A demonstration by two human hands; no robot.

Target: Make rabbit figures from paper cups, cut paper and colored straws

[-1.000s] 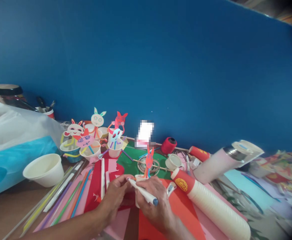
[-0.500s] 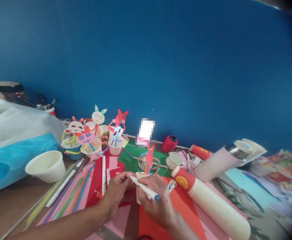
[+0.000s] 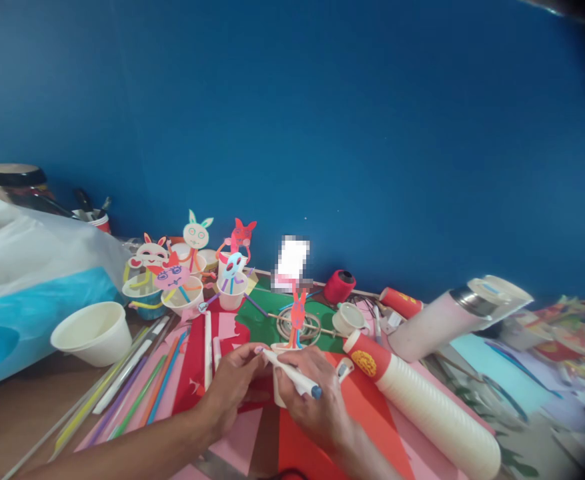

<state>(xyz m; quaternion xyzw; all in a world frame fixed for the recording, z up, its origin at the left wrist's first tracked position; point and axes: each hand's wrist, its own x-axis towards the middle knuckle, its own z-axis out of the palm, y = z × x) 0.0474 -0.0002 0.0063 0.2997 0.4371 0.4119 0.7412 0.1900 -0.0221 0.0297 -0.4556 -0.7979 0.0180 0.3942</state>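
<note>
In my right hand (image 3: 317, 400) is a white marker pen (image 3: 295, 375) with a blue end, its tip pointing up and left. My left hand (image 3: 235, 387) pinches a small pale pink piece (image 3: 259, 349), probably paper, mostly covered by the fingers. The marker's tip is at that piece; whether it touches I cannot tell. Just beyond my hands stands a paper cup (image 3: 279, 393), partly hidden by my right hand. A red paper rabbit figure (image 3: 299, 312) with orange and blue legs rises from it.
Paper cups with cut-out animal figures (image 3: 195, 235) stand at the back left. Coloured strips (image 3: 142, 393) and an upright white cup (image 3: 92, 333) lie left. A long stack of paper cups (image 3: 437, 407), a flask (image 3: 437, 323) and red thread (image 3: 339, 287) are right. Red paper (image 3: 307, 440) lies underneath.
The marker has shifted very slightly in my right hand, and its blue end sits a little further right. My left hand keeps its pinch in nearly the same place.
</note>
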